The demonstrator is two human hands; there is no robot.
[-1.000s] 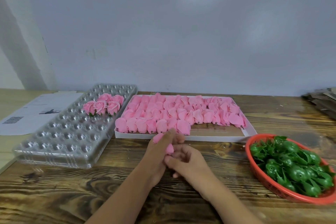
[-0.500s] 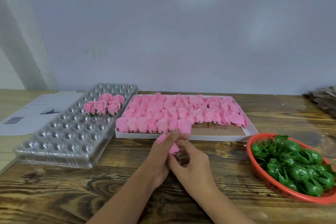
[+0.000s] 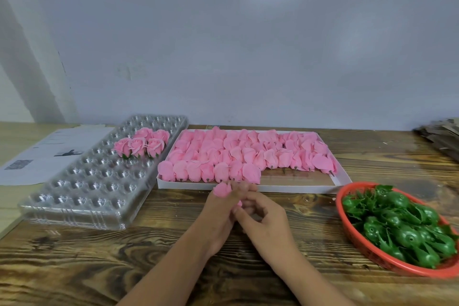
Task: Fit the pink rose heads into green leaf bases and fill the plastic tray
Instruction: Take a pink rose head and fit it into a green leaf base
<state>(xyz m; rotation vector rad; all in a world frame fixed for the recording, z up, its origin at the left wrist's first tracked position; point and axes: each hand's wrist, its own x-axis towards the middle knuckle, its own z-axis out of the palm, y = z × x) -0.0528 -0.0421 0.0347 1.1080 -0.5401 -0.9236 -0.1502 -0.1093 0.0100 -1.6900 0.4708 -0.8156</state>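
A pink rose head (image 3: pixel 222 189) is pinched in the left hand (image 3: pixel 218 216) at bench centre, while the right hand (image 3: pixel 264 222) is curled against it, fingering its underside; no leaf base is seen in either grip. Loose heads are kept in the white box (image 3: pixel 340 181) at 12 o'clock, green leaf bases (image 3: pixel 407 228) in the red basket (image 3: pixel 357 238) at 3, and the plastic tray (image 3: pixel 82 196), holding five finished roses (image 3: pixel 141 144), at 10, all within reach.

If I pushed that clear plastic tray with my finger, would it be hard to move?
Probably not. The tray looks like thin, see-through plastic, so it is likely light and would slide on the wooden table. Only five roses sit in it, near the far end, adding little weight. It may also flex if lifted by one end.
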